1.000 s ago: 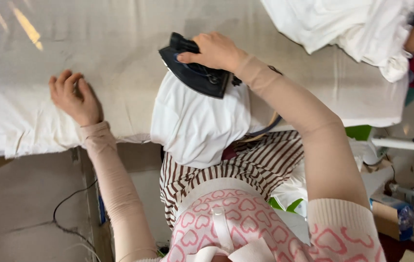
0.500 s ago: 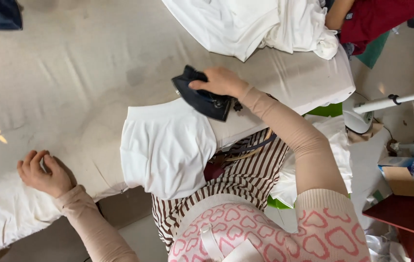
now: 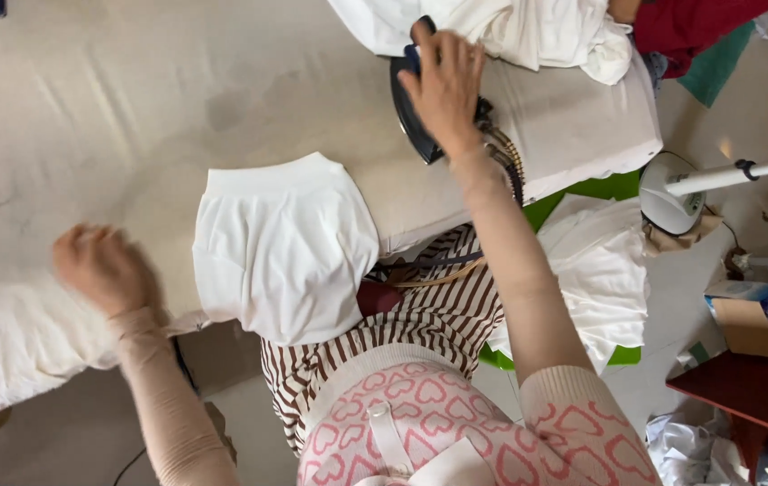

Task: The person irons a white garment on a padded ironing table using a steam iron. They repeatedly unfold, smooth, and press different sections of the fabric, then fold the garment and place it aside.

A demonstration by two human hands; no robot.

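On the counter [image 3: 114, 117] lie 1 dark iron [image 3: 413, 112], 1 folded white garment [image 3: 280, 247] and 1 heap of white cloth [image 3: 528, 31]. 2 hands show: left hand [image 3: 100, 265], right hand [image 3: 447, 85]. 1 cardboard box [image 3: 744, 328] sits on the floor.

White padded table [image 3: 132, 99], grey floor [image 3: 699, 297], cardboard box [image 3: 749, 328], white stand [image 3: 672, 193]

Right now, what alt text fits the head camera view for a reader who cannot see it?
The right hand rests on a dark iron on the padded ironing table, beside a pile of white cloth. A folded white garment hangs over the table's near edge, and the blurred left hand hovers near it.
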